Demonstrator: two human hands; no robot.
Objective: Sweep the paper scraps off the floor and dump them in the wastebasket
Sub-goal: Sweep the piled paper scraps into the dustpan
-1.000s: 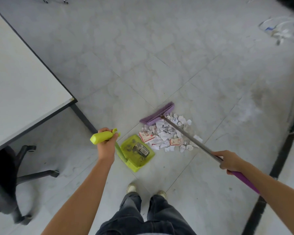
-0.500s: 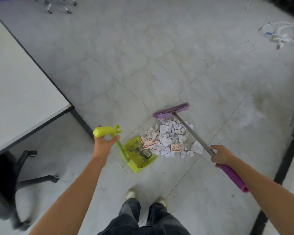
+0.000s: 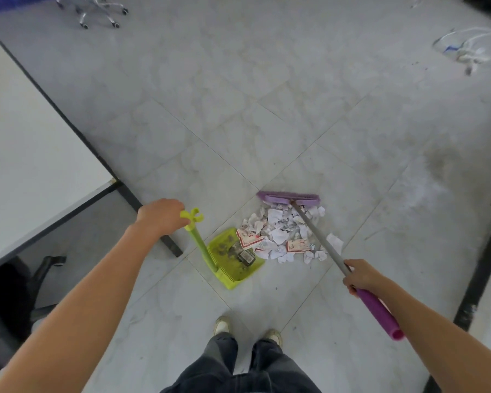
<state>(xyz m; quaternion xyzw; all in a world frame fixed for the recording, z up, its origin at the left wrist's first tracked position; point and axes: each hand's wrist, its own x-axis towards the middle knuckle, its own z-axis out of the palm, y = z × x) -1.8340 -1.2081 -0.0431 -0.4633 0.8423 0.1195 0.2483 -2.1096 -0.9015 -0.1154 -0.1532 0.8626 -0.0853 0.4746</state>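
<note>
A pile of white paper scraps [image 3: 284,236] lies on the grey tiled floor. My right hand [image 3: 362,276] grips the grey shaft of a broom; its purple head [image 3: 288,198] rests on the floor just behind the pile. A lime-green dustpan [image 3: 233,260] sits on the floor at the pile's left edge, holding dirt and a small dark wrapper, with one red-printed scrap over its lip. My left hand [image 3: 160,215] holds the top of the dustpan's upright green handle [image 3: 199,239]. No wastebasket is in view.
A white table [image 3: 34,154] with a dark edge and leg fills the left side. A black office chair base [image 3: 40,268] stands beneath it. Another chair base [image 3: 97,9] is at the far top left, white cables [image 3: 474,49] lie at the top right, and my shoes [image 3: 247,330] stand below the dustpan.
The broom head has swung round to lie level behind the pile. The dustpan handle has risen from tilted to nearly upright, and my left hand has moved up and left with it.
</note>
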